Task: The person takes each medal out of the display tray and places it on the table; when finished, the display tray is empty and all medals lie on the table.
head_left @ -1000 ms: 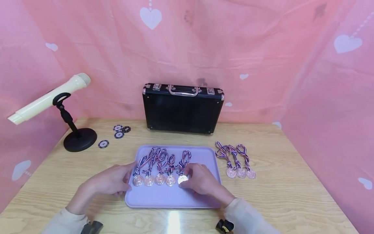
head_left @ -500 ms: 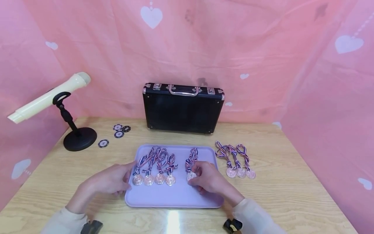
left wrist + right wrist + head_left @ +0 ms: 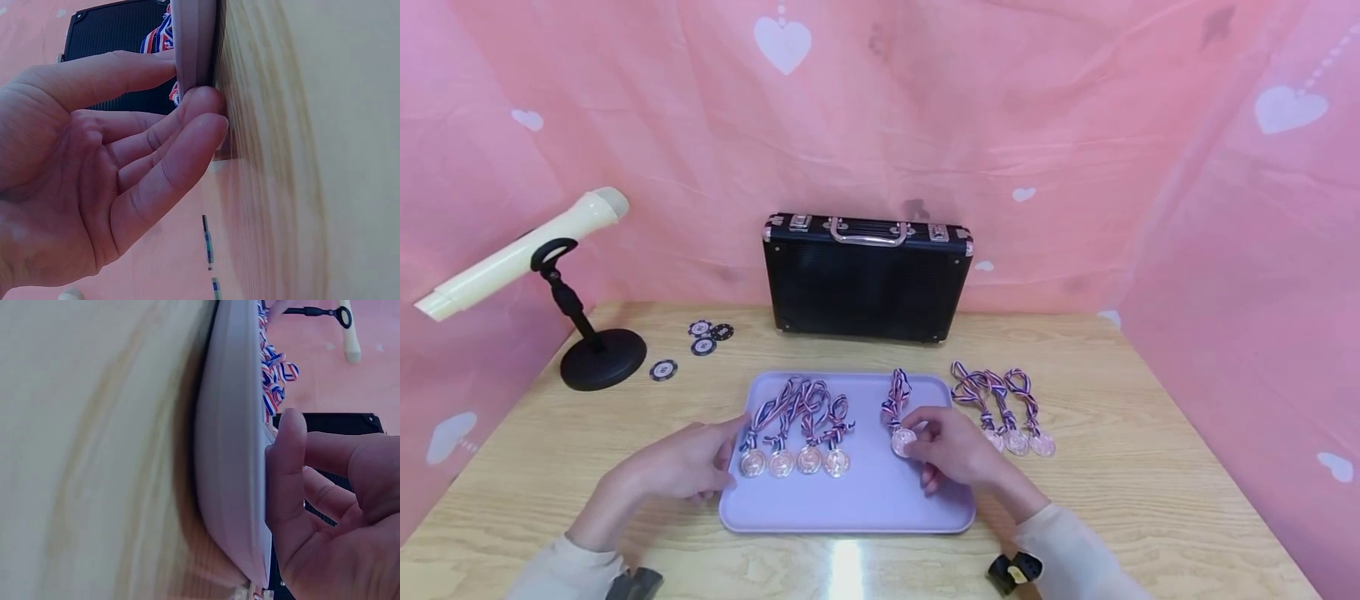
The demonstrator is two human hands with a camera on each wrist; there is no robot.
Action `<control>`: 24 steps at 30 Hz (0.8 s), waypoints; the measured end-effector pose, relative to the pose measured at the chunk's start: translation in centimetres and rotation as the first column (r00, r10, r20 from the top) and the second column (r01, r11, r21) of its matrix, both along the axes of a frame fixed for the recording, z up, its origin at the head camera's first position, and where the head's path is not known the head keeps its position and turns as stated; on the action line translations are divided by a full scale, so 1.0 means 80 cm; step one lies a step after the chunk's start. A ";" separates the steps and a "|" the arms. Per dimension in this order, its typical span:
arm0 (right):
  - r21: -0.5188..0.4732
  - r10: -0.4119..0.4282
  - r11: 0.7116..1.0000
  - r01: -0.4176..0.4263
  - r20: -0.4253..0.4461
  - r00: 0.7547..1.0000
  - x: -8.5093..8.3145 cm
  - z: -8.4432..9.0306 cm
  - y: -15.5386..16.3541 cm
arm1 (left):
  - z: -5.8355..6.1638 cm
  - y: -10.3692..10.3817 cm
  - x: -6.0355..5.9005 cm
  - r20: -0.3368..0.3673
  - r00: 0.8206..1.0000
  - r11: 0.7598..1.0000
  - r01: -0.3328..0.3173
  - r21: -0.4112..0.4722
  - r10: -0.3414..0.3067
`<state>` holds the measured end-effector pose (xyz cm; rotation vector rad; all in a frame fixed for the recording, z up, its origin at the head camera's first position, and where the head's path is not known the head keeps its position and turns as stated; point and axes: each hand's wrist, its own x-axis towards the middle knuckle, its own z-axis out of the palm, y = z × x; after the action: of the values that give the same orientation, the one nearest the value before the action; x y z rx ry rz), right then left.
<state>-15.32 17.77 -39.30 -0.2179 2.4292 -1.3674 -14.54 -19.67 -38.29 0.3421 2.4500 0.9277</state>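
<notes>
Gradually, the ribboned medal (image 3: 903, 442) has shifted rightward over the past second; it sits pinched at the thumb and finger of the right grip (image 3: 951, 446), inside the tray (image 3: 850, 510), its ribbon running ahead to the far rim. A wide gap has opened between it and the four medals (image 3: 808, 459) lined up left of that grip, so it seems this one is being parted from the row. It is now closer to the three medals (image 3: 1017, 442) just right of the right grip, outside the tray on the worktop (image 3: 1120, 500). The left grip (image 3: 692, 458) stays on the tray's left edge, thumb and fingers about the rim, probably steadying it. Beyond both grips stands a black case (image 3: 865, 287); ahead of the left grip lie chips (image 3: 703, 346), with a microphone (image 3: 523, 250) farther left.
</notes>
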 end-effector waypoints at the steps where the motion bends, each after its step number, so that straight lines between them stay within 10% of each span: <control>1: -0.002 -0.006 1.000 0.006 0.002 1.000 0.000 0.001 0.002 | 0.000 0.000 0.000 0.001 1.000 1.000 0.000 0.000 0.000; 24: -0.018 -0.162 0.987 0.162 -0.041 0.986 -0.013 0.035 0.105 | -0.001 -0.003 -0.001 0.017 1.000 1.000 -0.007 -0.003 0.007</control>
<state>-16.34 26.19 -36.49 -0.0536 2.5194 -1.4631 -14.62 -19.88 -38.40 0.3233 2.4387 0.9260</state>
